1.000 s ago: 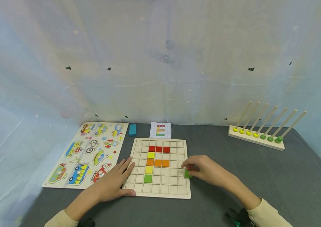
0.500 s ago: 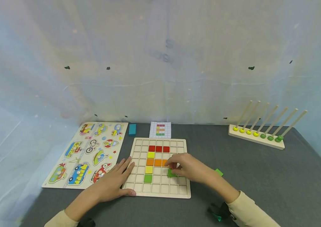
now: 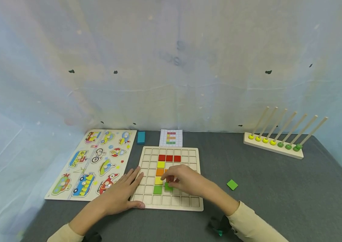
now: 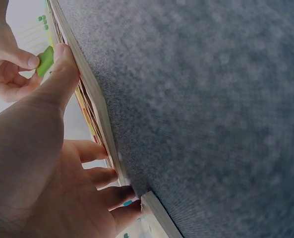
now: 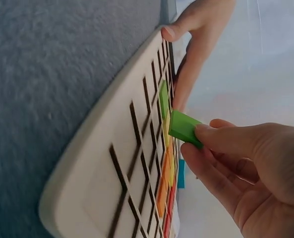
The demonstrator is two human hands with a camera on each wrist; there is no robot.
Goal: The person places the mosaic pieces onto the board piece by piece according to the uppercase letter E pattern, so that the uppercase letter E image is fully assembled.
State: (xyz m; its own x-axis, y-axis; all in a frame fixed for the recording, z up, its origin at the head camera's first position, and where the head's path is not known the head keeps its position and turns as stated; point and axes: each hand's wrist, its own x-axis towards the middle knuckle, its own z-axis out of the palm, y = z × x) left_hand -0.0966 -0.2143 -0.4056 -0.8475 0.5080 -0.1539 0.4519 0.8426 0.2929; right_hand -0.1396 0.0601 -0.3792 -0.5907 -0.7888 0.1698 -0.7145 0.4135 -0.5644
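Note:
My right hand pinches a green square tile between thumb and fingers, held just over the wooden grid board. In the head view that tile is right of another green tile lying in a board cell. Three red tiles form a row near the top, with yellow tiles and orange tiles below; the right hand covers part of the orange row. My left hand rests with spread, straight fingers along the board's left edge, its thumb at the front corner.
One loose green tile lies on the grey table right of the board. Behind the board are a small pattern card and a blue block. A vehicle peg puzzle stands left; a bead stacker stands back right.
My right hand has carried the green tile leftward from the board's right edge to beside the placed green tile. The loose green tile on the table has come into view. The left hand stays still.

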